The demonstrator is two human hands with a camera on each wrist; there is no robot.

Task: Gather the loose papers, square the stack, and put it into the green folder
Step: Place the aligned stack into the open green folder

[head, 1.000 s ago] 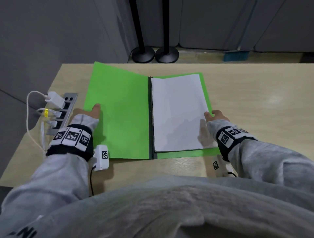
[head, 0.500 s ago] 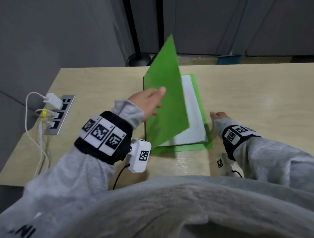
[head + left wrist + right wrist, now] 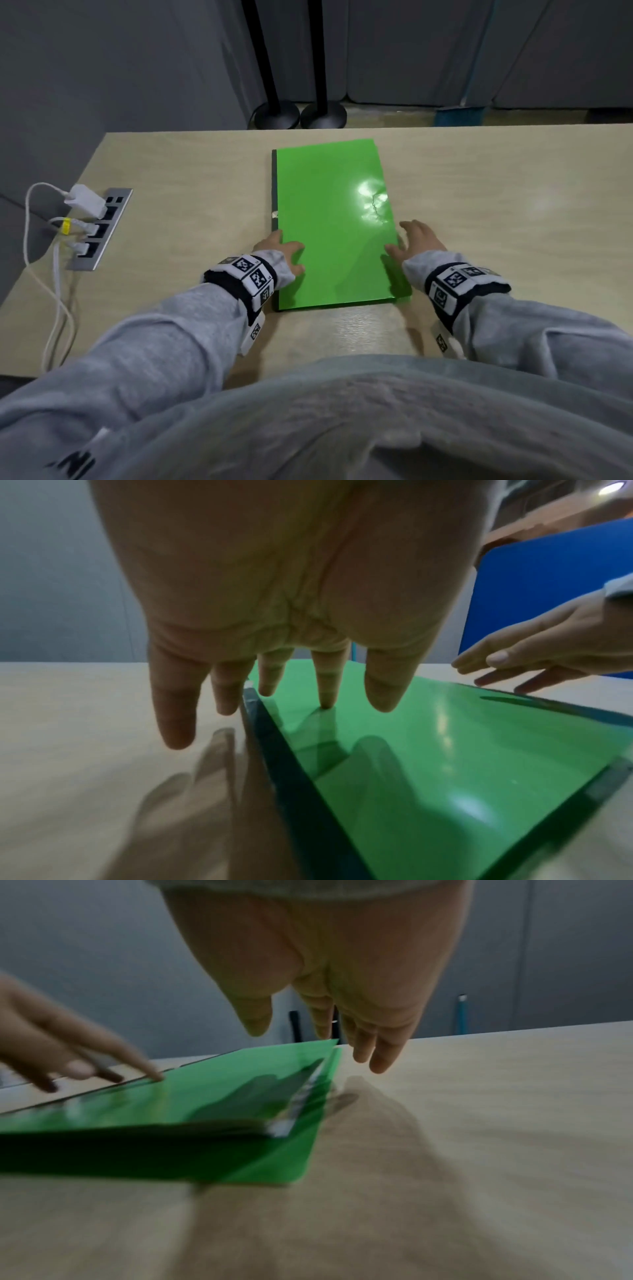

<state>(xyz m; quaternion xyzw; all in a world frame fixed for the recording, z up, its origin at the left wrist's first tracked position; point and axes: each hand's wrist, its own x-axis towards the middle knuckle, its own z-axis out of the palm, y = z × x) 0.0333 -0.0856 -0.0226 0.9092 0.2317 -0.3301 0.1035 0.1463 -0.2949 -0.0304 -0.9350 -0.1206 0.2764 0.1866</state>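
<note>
The green folder (image 3: pixel 332 222) lies closed and flat on the wooden table (image 3: pixel 513 205), dark spine to the left. In the right wrist view the white edge of the paper stack (image 3: pixel 298 1099) shows between the covers of the folder (image 3: pixel 205 1104). My left hand (image 3: pixel 277 250) is at the spine with straight fingers. In the left wrist view one fingertip (image 3: pixel 325 704) touches the folder's cover (image 3: pixel 445 750). My right hand (image 3: pixel 416 238) hovers with straight fingers (image 3: pixel 380 1058) just beside the folder's right edge, holding nothing.
A power strip (image 3: pixel 99 229) with a white charger (image 3: pixel 85 200) and cables sits at the table's left edge. Two black stand bases (image 3: pixel 298 114) are on the floor past the far edge. Bare tabletop lies to the right of the folder.
My left hand swung the left cover up and over to the right, shutting the folder on the papers. My right hand slid off the stack to the folder's right edge.
</note>
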